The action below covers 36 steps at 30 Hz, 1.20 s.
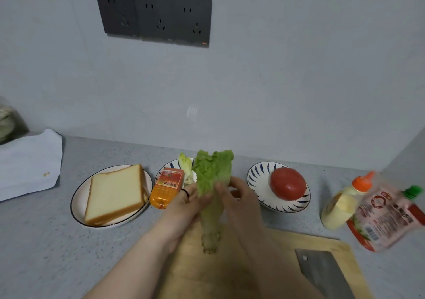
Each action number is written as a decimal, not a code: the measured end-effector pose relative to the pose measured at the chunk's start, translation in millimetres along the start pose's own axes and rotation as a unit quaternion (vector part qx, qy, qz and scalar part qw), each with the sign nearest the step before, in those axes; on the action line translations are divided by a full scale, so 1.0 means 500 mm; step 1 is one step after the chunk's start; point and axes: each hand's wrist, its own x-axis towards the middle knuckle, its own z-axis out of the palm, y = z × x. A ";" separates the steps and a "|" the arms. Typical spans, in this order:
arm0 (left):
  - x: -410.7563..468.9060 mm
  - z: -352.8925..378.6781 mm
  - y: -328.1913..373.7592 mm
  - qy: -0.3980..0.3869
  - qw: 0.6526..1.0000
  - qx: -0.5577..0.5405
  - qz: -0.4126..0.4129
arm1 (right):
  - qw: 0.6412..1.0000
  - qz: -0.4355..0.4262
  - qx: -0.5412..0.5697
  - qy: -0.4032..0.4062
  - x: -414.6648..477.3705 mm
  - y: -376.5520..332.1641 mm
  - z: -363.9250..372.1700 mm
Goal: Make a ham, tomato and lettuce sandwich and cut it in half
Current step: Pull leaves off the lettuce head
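Note:
Both hands hold a green lettuce leaf (212,183) upright above the far edge of the wooden cutting board (232,273). My left hand (184,209) grips its left side and my right hand (239,197) pinches its right side near the middle. Sliced bread (115,195) lies on a white plate (79,197) at the left. A packaged ham sausage (166,187) and more lettuce (186,167) sit on the middle plate (164,168). One whole tomato (287,183) rests on a blue-patterned plate (257,179). A cleaver (324,273) lies on the board's right part.
A mayonnaise bottle (345,204) with an orange cap and a red sauce pouch (386,218) lie at the right of the grey counter. A white folded cloth (27,163) sits at the far left. The wall with black sockets (154,17) stands close behind the plates.

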 end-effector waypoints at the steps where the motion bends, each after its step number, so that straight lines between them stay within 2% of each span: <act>1: -0.008 0.007 -0.003 -0.014 1.000 0.000 -0.001 | 1.000 -0.004 0.000 0.006 -0.006 -0.002 -0.003; 4: -0.027 0.024 -0.011 -0.020 1.000 -0.004 -0.008 | 1.000 -0.005 0.001 0.030 -0.029 -0.004 -0.010; 8: -0.038 0.045 -0.020 0.003 0.998 -0.058 -0.020 | 0.996 -0.029 -0.028 0.080 -0.047 0.001 -0.015; 12: -0.035 0.060 -0.029 -0.010 0.995 -0.102 -0.006 | 0.991 -0.038 -0.032 0.124 -0.048 -0.005 -0.011; 17: -0.018 0.071 -0.026 -0.022 0.991 -0.133 -0.002 | 0.985 0.024 0.109 0.131 -0.032 -0.019 -0.010; 20: -0.003 0.073 -0.024 -0.015 0.992 -0.128 -0.005 | 0.979 0.054 0.150 0.127 -0.015 -0.019 -0.008; 25: 0.027 0.067 -0.036 0.093 0.994 -0.046 -0.017 | 0.971 0.057 0.176 0.148 0.002 -0.011 -0.007; 28: 0.028 0.082 -0.032 0.134 0.991 -0.008 0.008 | 0.970 0.057 0.181 0.150 0.008 -0.003 -0.009; 32: 0.025 0.090 -0.028 0.116 0.993 0.021 0.009 | 0.974 0.063 0.169 0.139 0.010 0.002 -0.010; 36: 0.020 0.088 -0.030 0.086 0.996 0.034 0.001 | 0.984 0.025 0.132 0.120 0.011 -0.004 -0.020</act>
